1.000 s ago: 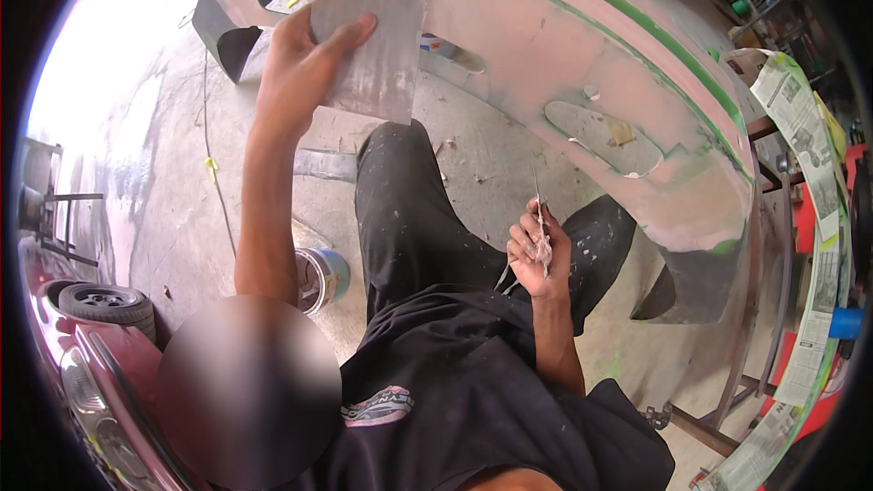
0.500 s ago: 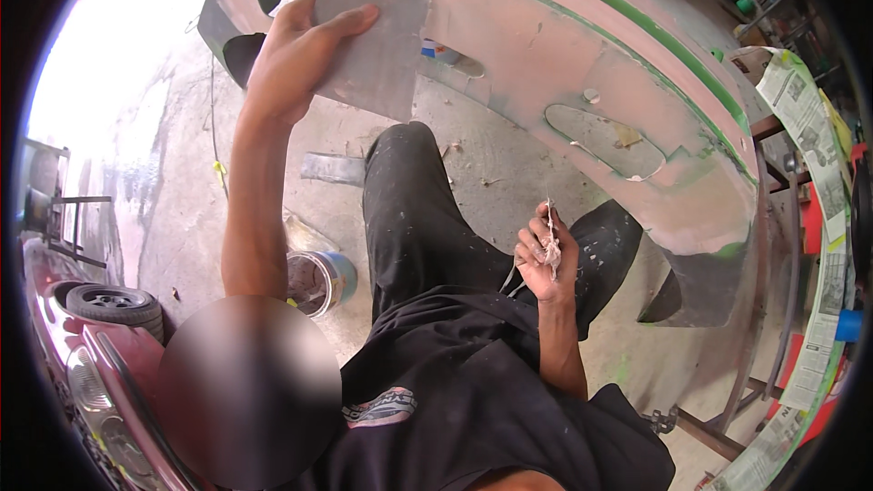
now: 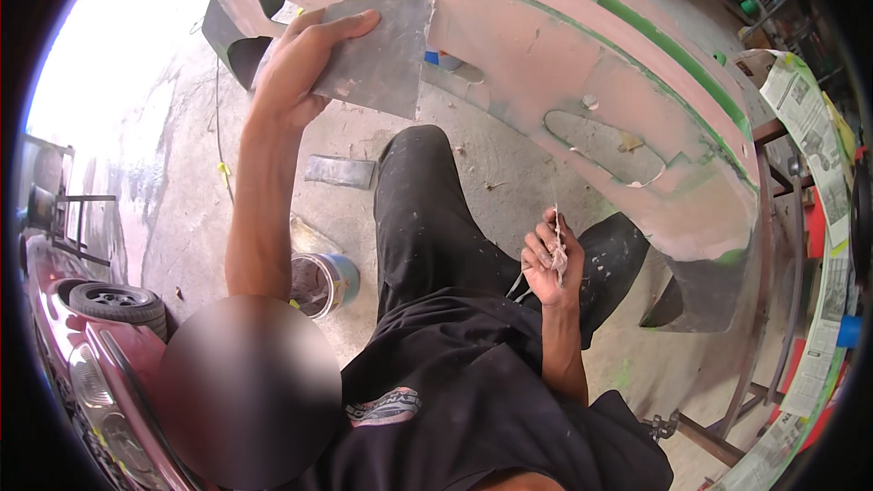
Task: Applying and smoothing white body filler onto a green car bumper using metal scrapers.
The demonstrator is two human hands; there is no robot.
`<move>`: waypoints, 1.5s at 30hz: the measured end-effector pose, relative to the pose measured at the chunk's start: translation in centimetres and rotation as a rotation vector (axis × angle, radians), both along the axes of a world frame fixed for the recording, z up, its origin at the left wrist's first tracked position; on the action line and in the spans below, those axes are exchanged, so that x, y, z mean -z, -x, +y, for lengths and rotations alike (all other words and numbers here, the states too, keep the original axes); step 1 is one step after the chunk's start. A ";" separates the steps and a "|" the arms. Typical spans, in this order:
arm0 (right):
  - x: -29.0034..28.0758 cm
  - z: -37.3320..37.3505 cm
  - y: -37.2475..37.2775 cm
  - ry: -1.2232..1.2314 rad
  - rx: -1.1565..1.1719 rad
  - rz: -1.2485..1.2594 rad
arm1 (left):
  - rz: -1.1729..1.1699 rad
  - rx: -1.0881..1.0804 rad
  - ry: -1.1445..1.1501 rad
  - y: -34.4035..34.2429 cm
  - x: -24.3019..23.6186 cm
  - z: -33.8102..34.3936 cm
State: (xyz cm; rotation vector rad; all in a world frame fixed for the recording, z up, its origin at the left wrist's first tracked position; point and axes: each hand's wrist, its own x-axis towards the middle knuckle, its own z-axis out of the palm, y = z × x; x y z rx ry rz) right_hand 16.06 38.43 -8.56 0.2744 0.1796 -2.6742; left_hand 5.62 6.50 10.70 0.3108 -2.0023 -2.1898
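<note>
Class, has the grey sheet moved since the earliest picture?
Yes: judged against the bumper, the grey sheet has shifted slightly upward and rightward in view.

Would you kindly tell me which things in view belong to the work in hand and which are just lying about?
In use, it seems:
Grey sheet, in the left hand
Thin smeared tool, in the right hand
Pink and green bumper
Open tin, probably

Apparently lying about:
Flat grey piece on the floor
Wheel, left
Newspapered strip, right
</note>
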 end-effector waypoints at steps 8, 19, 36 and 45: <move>0.1 1.3 -0.2 -0.076 -0.015 -0.008 | -0.063 0.054 -0.180 0.8 0.2 -0.5; 0.5 1.4 0.1 -0.066 -0.021 -0.048 | 0.153 0.087 0.552 0.6 -2.7 0.4; 1.0 1.2 0.5 -0.013 -0.009 -0.033 | 0.137 -0.052 0.635 -3.5 -3.4 0.6; 0.1 0.2 0.4 -0.064 -0.021 -0.089 | 0.087 0.027 0.479 -0.6 -2.5 0.8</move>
